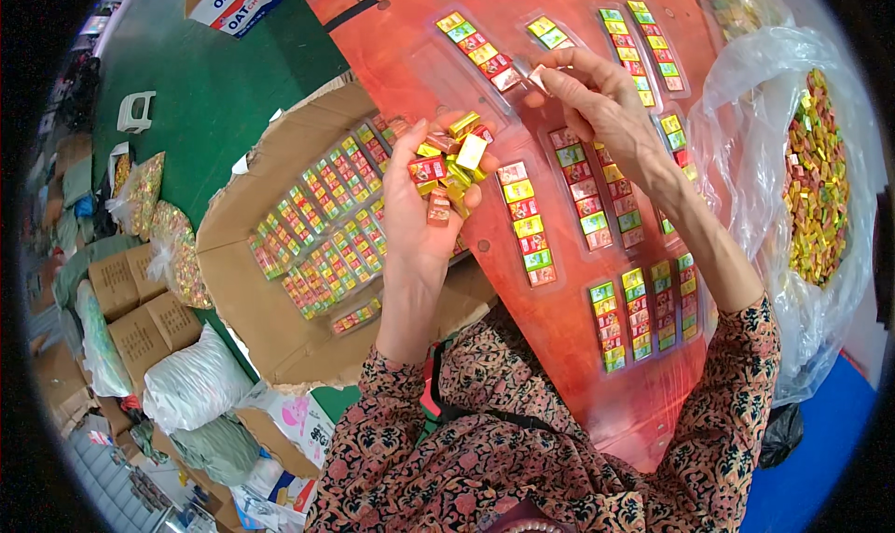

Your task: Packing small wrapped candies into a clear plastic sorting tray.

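My left hand (417,183) is cupped, palm up, around a heap of small foil-wrapped candies (457,165) in gold, red and copper. Farther right, my right hand (597,95) pinches a small shiny wrapped candy (536,76) between thumb and fingertips. It is at the near end of a clear plastic tray holding a row of candies (477,48). Another tray with a few candies (550,31) lies just beyond my right fingers, partly hidden. Below my right hand, more filled trays (527,223) lie in rows.
All the trays lie on a red-orange table (559,365). At its right, a large clear bag (736,85) holds loose candies (816,188). An open cardboard box (228,281) of filled trays stands at the left. Stacked cartons (154,323) and bags sit on the green floor (219,85).
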A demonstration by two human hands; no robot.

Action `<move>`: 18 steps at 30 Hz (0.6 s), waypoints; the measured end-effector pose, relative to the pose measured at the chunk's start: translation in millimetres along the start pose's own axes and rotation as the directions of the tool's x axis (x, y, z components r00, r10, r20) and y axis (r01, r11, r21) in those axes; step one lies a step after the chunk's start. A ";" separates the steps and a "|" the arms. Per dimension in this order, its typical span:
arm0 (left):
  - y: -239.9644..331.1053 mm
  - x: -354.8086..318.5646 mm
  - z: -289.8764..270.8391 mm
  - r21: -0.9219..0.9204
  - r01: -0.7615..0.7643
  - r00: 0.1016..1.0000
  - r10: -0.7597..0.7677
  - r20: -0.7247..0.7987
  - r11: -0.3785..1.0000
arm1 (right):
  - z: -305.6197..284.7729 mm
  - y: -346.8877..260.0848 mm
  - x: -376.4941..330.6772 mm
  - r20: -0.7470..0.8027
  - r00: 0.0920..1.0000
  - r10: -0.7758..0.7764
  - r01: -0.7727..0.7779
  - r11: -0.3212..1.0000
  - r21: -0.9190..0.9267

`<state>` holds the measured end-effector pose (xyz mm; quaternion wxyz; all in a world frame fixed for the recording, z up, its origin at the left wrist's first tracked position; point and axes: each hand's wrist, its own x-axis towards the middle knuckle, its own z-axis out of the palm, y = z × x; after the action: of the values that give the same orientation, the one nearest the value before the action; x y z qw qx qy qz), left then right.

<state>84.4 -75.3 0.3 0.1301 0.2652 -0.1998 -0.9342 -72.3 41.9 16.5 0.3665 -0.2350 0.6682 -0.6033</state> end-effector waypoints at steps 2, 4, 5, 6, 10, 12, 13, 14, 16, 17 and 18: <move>-0.3 0.2 0.5 -0.004 0.001 1.000 -0.001 0.007 1.000 | -6.5 1.2 -0.3 0.049 0.997 0.058 -0.063 0.992 0.108; -1.0 1.4 -0.7 -0.023 0.008 1.000 -0.008 0.018 1.000 | -11.9 3.0 0.8 0.103 0.989 0.111 -0.131 0.969 0.210; -1.1 2.3 -1.9 -0.025 0.009 1.000 -0.008 0.021 1.000 | -13.8 3.7 1.8 0.154 0.979 0.134 -0.168 0.957 0.237; -0.8 3.4 -3.2 -0.047 0.029 0.999 -0.028 0.026 0.998 | -15.0 3.4 1.7 0.205 0.967 0.154 -0.206 0.943 0.261; 4.3 1.9 -5.3 -0.094 0.053 0.998 -0.051 0.027 0.994 | 7.4 -17.9 -5.2 0.206 0.962 0.178 -0.207 0.970 0.130; 3.3 2.3 -6.2 -0.087 0.043 0.999 -0.041 0.030 0.995 | 19.8 -19.4 -9.9 0.169 0.981 0.093 -0.110 0.990 0.090; 2.7 2.4 -7.0 -0.080 0.035 0.999 -0.033 0.027 0.996 | 25.8 -17.7 -11.5 0.136 0.991 0.009 -0.017 0.999 0.052; 2.1 2.3 -7.6 -0.079 0.032 0.999 -0.029 0.032 0.996 | 29.9 -12.3 -12.2 0.144 0.985 -0.090 0.094 0.995 -0.021; 1.3 3.3 -8.9 -0.054 0.019 1.000 -0.018 0.015 0.998 | 38.5 -11.4 -19.3 0.173 0.966 -0.191 0.223 0.956 -0.191; 1.4 3.8 -11.0 -0.053 0.016 1.000 -0.015 0.024 0.998 | 43.0 -13.3 -24.1 0.172 0.946 -0.275 0.321 0.867 -0.382; 1.7 3.4 -13.7 -0.084 0.022 0.999 -0.019 0.033 0.996 | 46.9 -16.5 -31.3 0.192 0.940 -0.282 0.339 0.832 -0.438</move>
<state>89.3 -82.1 -11.1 0.1283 0.2466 -0.1597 -0.9472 -18.7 33.1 39.0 0.2357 -0.4569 0.7228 -0.4617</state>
